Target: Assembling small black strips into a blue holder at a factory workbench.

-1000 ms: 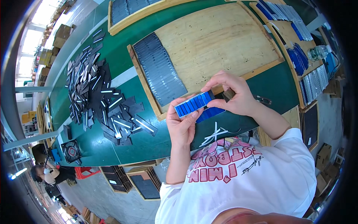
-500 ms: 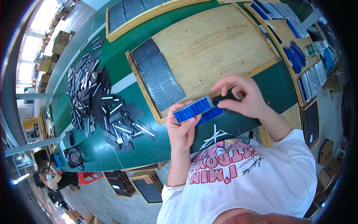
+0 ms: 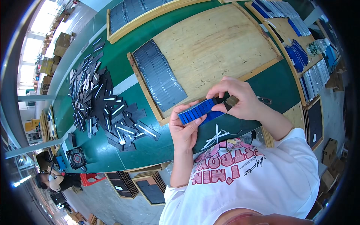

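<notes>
My left hand (image 3: pixel 183 129) grips a blue ribbed strip (image 3: pixel 196 112), with the thumb on its near face and the fingers behind. Another flat blue piece (image 3: pixel 214 114) shows just below the strip. At the strip's right end, my right hand (image 3: pixel 243 98) is closed around a small olive-brown piece (image 3: pixel 231 101) with dark edges; its exact kind is unclear. The right fingertips touch or nearly touch the strip's end. Thin white strips (image 3: pixel 217 136) lie on the green table (image 3: pixel 161 146) close to my body.
A wooden tray (image 3: pixel 221 45) ahead holds a row of grey strips (image 3: pixel 159 75) at its left. Dark pieces with white bars (image 3: pixel 93 93) are heaped to the left, beside a small fan (image 3: pixel 76 157). At right, another tray (image 3: pixel 279 41) carries blue and silver strips and a clear bottle (image 3: pixel 317 47).
My right hand has moved left and down onto the strip's end, its fingers closing. The olive-brown piece now shows between them. My left hand has hardly moved.
</notes>
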A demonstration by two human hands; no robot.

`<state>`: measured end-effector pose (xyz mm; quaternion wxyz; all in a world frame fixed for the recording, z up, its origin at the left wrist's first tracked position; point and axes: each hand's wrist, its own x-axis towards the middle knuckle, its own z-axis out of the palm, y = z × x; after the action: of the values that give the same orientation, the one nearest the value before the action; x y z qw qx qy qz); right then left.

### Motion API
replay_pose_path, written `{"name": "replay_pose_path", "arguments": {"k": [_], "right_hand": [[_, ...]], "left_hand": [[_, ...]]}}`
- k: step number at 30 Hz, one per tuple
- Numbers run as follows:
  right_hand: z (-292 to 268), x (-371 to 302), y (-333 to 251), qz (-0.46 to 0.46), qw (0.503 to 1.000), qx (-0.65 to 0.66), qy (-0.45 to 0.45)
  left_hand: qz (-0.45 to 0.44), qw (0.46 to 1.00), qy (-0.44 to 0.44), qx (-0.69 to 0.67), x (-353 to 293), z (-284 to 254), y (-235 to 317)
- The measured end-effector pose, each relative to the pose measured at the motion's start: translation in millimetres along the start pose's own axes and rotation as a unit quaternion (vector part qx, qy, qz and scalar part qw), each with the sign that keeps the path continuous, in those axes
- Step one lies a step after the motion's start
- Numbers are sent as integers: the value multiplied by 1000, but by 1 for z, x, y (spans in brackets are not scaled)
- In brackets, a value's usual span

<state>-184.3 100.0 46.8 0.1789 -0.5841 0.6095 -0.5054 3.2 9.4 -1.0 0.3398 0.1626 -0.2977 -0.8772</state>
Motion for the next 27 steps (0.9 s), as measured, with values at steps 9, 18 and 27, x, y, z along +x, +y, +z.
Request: {"name": "replay_pose_path", "arguments": {"k": [9,18,27], "right_hand": [[-1,-3,6,9,1000,-2,2],[-2,-3,5,109,983,149,-9],[3,-4,15,181,957,226,-11]], "left_hand": [[-6,1000,3,-1,1,-2,-1],[0,1000,14,19,1,3,1],[-19,997,43,-57,4,10,7]]}}
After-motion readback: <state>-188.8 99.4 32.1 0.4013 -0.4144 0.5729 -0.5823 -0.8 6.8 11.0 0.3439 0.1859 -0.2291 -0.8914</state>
